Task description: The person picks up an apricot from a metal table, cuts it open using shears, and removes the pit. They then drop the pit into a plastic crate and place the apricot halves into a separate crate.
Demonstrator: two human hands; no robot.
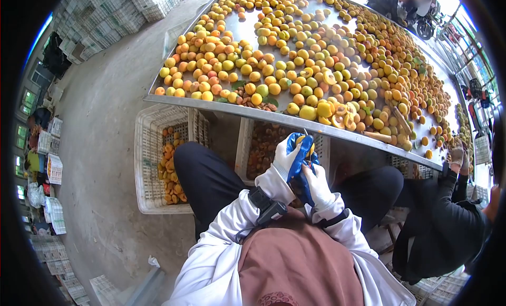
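Working close in, just right of centre in the frame; holding an apricot (311,147) in the gloved left hand (287,150), fingers closed round the fruit; bringing the gloved right hand (318,186) tight against the left from below, thumb up and fingers curled in; cannot tell whether gripping a tool there or only bracing the fruit. Showing a thin metal tip (305,131) above the fingers, perhaps part of a blade; looks like being at the cutting step, with no clear view of the cut itself; calling, in all likelihood, for a firm hold on slick skin, small controlled pressure and fingertips well out of the edge's path.

Keeping all this just off the near rim of the metal table (226,110); seeing whole apricots spread across the top and upper right of the frame, cut apricots (337,120) close to that rim, and a small heap of brown pits (252,99) at upper centre; looking lower, finding orange apricot halves (171,171) in the plastic crate (139,164) at left of centre, and dark reddish-brown pieces in the middle crate (242,148), partly hidden under the table; spotting at far right a co-worker's hand (457,156) by the table edge, well apart from this pair.
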